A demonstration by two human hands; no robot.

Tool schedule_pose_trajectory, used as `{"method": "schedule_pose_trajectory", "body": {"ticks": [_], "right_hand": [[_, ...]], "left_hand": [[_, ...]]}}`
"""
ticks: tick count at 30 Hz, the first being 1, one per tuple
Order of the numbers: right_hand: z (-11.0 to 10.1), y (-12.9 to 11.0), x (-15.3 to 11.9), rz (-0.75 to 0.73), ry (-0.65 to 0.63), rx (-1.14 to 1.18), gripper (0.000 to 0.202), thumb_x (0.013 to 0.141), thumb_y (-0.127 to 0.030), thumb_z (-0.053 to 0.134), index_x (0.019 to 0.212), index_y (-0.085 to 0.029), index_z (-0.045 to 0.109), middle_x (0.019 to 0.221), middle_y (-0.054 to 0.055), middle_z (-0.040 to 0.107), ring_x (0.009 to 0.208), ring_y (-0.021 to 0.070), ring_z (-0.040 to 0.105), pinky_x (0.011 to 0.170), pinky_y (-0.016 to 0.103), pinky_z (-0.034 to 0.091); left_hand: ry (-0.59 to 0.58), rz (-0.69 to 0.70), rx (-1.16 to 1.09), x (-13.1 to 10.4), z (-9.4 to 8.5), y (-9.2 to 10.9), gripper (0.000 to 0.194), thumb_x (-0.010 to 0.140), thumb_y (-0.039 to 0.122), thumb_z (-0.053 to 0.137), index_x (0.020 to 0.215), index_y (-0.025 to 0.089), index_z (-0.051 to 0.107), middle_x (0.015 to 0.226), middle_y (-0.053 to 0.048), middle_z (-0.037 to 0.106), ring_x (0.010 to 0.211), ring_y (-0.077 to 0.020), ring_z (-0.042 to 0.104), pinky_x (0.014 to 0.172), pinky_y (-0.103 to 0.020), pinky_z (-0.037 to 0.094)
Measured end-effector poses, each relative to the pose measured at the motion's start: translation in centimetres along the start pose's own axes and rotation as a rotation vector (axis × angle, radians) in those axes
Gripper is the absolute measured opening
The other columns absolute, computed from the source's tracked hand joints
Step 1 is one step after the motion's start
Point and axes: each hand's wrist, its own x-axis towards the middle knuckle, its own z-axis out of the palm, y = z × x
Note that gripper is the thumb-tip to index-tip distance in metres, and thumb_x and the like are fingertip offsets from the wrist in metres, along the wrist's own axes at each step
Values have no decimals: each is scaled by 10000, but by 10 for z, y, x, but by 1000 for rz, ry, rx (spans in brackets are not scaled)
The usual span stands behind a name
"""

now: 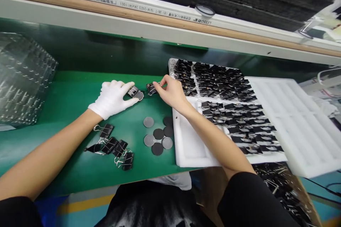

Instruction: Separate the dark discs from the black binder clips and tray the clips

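My left hand [113, 97], in a white glove, grips a round grey-and-black disc [138, 95] with a black binder clip [132, 91] on its edge. To the right of it, my bare right hand [172, 92] pinches another black binder clip [151, 88] near its wire handles. A small gap seems to lie between this clip and the disc. Loose black and grey discs [158, 134] lie on the green table below my hands. Several loose binder clips [119, 148] are heaped below my left wrist, some with their wire handles spread.
A white foam tray [188, 142], with many black clip pieces [239, 124] in rows, lies under my right forearm. Another white tray [306, 120] stands at the right. Stacked clear plastic trays [26, 81] are on the left. A shelf edge [160, 16] crosses the back.
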Motion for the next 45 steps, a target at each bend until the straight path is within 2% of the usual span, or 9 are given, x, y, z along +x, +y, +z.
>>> {"method": "schedule_pose_trajectory", "body": {"ticks": [3,6,12,15,18,23,28,33,45], "right_hand": [[7,3,-2,-19,-35,-268,275,1074,-457,525,1035,-210,637,990,97,774,874,268,716,723,336,412],[11,-2,-5,-69,-110,-478,323,1099,-428,444,1142,-197,667,1039,135,792,920,327,738,705,353,396],[16,-2,-1,-138,-220,-710,587,1133,-443,274,1062,-119,758,1008,238,798,977,378,755,805,414,464],[18,-8,-3,-96,-247,-746,615,1128,-442,276,1040,-120,792,987,248,797,954,380,761,821,432,495],[15,-18,-3,-49,-242,-736,676,1123,-503,279,977,-102,802,971,265,777,966,401,750,911,501,510],[18,-27,19,-72,67,-535,694,1120,-600,174,1222,-158,699,1262,241,674,1262,418,613,1083,643,436],[54,-18,55,75,147,-296,669,1107,-625,76,1366,-267,578,1402,197,561,1412,371,487,1160,717,340],[80,-4,58,149,153,-258,692,1101,-627,86,1433,-247,559,1520,213,459,1547,381,328,1200,761,247],[75,16,46,152,173,-196,761,1104,-515,-82,1417,-227,549,1410,178,516,1429,336,493,1198,645,374]], "left_hand": [[4,-32,11,0,0,-3,654,959,754,480,1298,252,724,1077,-157,762,1130,-420,638,930,-506,390],[78,-65,13,-1,2,-6,643,902,817,556,1122,256,782,1190,-170,736,1200,-452,600,950,-537,380],[84,-10,-95,1,9,-10,797,891,728,657,1520,243,587,1474,-182,650,1323,-449,553,1029,-536,391],[33,66,-133,3,12,-12,615,941,640,633,1424,260,664,1326,-137,737,1259,-394,608,1033,-503,409],[39,35,-122,3,11,-11,526,913,640,669,1216,218,755,1146,-145,767,1141,-381,653,993,-489,431],[31,50,-157,3,10,-12,580,937,633,655,1355,235,708,1295,-127,749,1232,-374,622,1037,-487,417],[-12,43,-225,5,10,-15,519,955,620,650,1329,268,729,1278,-85,764,1226,-341,616,1045,-464,411],[-37,63,-195,5,9,-12,522,946,609,676,1335,264,727,1264,-104,759,1237,-357,607,1069,-496,392],[-23,94,-215,1,14,-7,533,959,626,659,1343,258,707,1261,-132,736,1254,-402,604,1085,-559,374]]}}
